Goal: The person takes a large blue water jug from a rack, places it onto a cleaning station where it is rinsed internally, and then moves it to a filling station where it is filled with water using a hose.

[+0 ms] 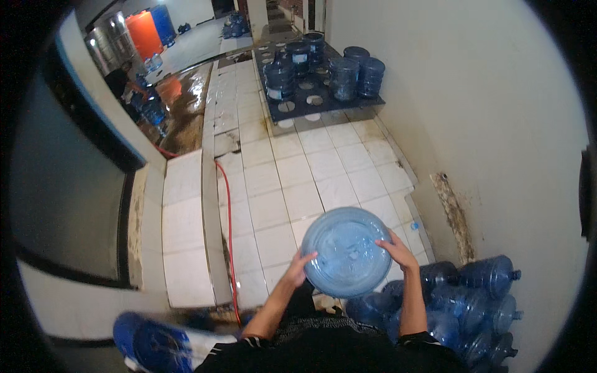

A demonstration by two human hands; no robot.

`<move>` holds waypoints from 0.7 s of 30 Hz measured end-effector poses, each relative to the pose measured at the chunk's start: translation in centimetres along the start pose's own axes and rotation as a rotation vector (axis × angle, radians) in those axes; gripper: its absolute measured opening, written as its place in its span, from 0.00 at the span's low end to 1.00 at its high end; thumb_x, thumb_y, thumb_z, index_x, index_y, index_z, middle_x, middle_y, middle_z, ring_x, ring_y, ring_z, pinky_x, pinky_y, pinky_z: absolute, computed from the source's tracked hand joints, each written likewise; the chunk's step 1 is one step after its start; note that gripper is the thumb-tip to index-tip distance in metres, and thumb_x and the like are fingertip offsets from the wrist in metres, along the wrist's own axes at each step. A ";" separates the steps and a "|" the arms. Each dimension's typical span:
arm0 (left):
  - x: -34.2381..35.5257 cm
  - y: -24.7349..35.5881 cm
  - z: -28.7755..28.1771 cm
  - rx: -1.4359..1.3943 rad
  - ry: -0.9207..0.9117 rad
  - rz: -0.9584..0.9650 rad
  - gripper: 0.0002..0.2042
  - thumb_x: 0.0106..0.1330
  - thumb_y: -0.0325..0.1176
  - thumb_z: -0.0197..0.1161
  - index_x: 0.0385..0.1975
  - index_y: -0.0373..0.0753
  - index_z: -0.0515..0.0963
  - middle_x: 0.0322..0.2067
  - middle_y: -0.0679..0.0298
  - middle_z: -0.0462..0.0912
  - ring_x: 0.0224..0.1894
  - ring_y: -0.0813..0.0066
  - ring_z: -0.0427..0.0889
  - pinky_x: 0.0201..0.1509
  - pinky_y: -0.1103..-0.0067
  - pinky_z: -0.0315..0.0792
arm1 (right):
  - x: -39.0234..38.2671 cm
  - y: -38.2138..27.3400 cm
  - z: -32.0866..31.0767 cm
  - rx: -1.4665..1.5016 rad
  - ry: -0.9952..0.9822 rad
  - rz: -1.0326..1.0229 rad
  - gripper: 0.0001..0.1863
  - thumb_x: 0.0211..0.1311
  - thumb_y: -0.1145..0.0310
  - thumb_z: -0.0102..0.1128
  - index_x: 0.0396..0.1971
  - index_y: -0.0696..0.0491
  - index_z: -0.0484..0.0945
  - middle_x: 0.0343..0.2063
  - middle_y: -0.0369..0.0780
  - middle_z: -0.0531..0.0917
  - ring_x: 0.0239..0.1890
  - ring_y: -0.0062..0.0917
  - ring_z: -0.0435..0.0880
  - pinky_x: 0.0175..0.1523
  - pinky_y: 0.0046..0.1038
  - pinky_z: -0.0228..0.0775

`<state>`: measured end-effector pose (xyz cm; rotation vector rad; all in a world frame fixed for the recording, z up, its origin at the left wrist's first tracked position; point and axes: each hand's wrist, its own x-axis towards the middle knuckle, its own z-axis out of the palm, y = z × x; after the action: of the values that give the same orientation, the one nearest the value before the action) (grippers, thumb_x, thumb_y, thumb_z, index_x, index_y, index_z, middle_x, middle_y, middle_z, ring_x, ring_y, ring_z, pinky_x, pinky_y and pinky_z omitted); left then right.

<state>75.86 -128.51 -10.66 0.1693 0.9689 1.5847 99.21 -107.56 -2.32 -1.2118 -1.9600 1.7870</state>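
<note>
Between my two hands I hold a large clear-blue water jug [348,252], its round bottom turned up toward me. My left hand [300,267] grips its left side, the thumb lying over the bottom edge. On the opposite side, my right hand [398,250] clasps the jug with its thumb reaching onto the bottom. The jug's neck is hidden beneath it. Close by my right forearm, several more blue water jugs [463,304] lie piled on their sides against the wall.
Farther ahead, several jugs [343,79] stand on a dark platform with round holes [314,99]. A red hose [228,217] runs along the tiled floor [295,174] by a white ledge [183,230]. Another person [124,87] crouches at far left near an orange tank [144,35].
</note>
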 end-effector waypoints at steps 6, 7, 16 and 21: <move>10.7 8.7 -2.3 0.026 -0.043 -0.232 0.33 0.56 0.38 0.67 0.59 0.34 0.59 0.51 0.58 0.72 0.53 0.65 0.72 0.56 0.64 0.69 | 14.8 -11.6 -0.2 -0.264 -0.145 -0.084 0.41 0.48 0.53 0.66 0.62 0.52 0.63 0.57 0.52 0.67 0.62 0.40 0.62 0.65 0.36 0.54; 12.0 10.4 -2.0 0.069 -0.057 -0.266 0.34 0.55 0.37 0.68 0.59 0.32 0.60 0.51 0.57 0.72 0.53 0.65 0.72 0.56 0.65 0.69 | 16.5 -13.0 -0.7 -0.277 -0.156 -0.083 0.41 0.48 0.53 0.66 0.62 0.51 0.63 0.57 0.52 0.67 0.62 0.40 0.62 0.65 0.36 0.54; 25.3 24.1 2.6 0.362 -0.105 -0.249 0.37 0.52 0.42 0.70 0.58 0.31 0.61 0.51 0.56 0.72 0.52 0.64 0.73 0.58 0.67 0.66 | 29.9 -24.9 -5.9 -0.346 -0.183 -0.129 0.39 0.47 0.54 0.65 0.62 0.47 0.64 0.54 0.48 0.69 0.59 0.38 0.65 0.63 0.35 0.57; 35.3 28.1 3.4 0.436 -0.120 -0.220 0.35 0.52 0.46 0.68 0.56 0.32 0.65 0.49 0.58 0.74 0.53 0.65 0.72 0.60 0.68 0.64 | 39.8 -26.5 -9.1 -0.238 -0.232 -0.114 0.37 0.49 0.54 0.64 0.61 0.51 0.65 0.56 0.48 0.69 0.59 0.37 0.66 0.62 0.33 0.58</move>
<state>46.87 -94.37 -4.12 0.4389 1.1850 1.1350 68.97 -71.37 9.75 -0.9681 -2.3777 1.7431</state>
